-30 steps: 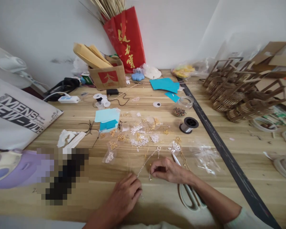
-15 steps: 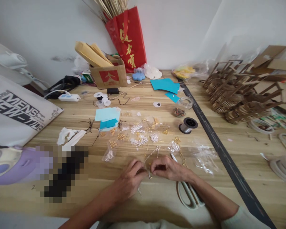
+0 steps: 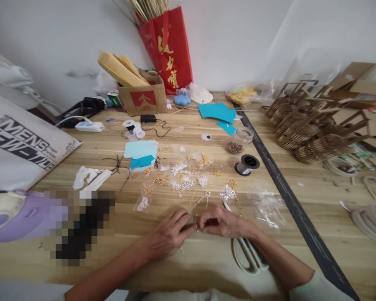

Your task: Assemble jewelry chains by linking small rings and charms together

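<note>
A thin silver chain [image 3: 196, 204] with a small ring [image 3: 207, 194] at its top lies on the wooden table, in front of my hands. One strand runs under the fingers of my left hand [image 3: 171, 233], and a loose end shows below that palm. My right hand [image 3: 219, 221] is closed in a pinch at another strand, its fingertips meeting those of my left hand. A tiny piece between the fingertips is too small to make out. Beneath my right wrist lie scissors [image 3: 249, 256] with pale handles, blades pointing away from me.
Small bags of silver findings [image 3: 183, 184] and gold beads [image 3: 148, 188] lie beyond my hands. A wire spool [image 3: 247, 164], a jar of beads [image 3: 235, 147] and clear plastic bags [image 3: 268, 207] are to the right. Several woven baskets [image 3: 301, 125] stand at far right, a purple-white device [image 3: 28, 217] at left.
My left hand has shifted slightly toward the right hand, and its fingertips now meet the right ones. The chain piece that hung between them is now mostly covered.
</note>
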Demonstrator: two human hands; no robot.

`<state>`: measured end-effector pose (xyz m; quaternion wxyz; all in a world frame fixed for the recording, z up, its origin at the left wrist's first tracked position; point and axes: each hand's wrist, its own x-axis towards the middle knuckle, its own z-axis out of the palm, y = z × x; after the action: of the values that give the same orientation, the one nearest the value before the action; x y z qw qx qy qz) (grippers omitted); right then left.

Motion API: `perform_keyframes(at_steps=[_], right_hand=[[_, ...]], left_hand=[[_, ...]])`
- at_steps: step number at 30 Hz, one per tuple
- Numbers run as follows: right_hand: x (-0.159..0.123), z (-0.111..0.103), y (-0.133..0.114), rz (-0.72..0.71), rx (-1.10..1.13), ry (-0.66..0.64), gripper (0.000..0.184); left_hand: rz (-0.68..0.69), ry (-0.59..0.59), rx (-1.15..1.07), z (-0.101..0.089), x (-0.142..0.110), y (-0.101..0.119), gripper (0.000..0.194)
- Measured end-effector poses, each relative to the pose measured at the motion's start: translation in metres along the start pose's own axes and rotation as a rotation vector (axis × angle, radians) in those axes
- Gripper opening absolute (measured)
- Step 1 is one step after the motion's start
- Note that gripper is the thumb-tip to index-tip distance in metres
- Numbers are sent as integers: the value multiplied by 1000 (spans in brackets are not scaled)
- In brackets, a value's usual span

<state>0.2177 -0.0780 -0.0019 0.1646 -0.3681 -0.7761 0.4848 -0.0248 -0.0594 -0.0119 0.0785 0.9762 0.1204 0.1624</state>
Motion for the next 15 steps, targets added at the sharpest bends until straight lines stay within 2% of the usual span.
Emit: perform_keyframes(at_steps=[7, 15], right_hand=[[-3, -1, -7, -51, -64, -54, 12], [-5, 0, -14, -57, -139, -97, 13]], left_hand=[[-17, 39, -6, 7, -2, -4, 36], [-15, 93, -37, 3, 0, -2, 30]])
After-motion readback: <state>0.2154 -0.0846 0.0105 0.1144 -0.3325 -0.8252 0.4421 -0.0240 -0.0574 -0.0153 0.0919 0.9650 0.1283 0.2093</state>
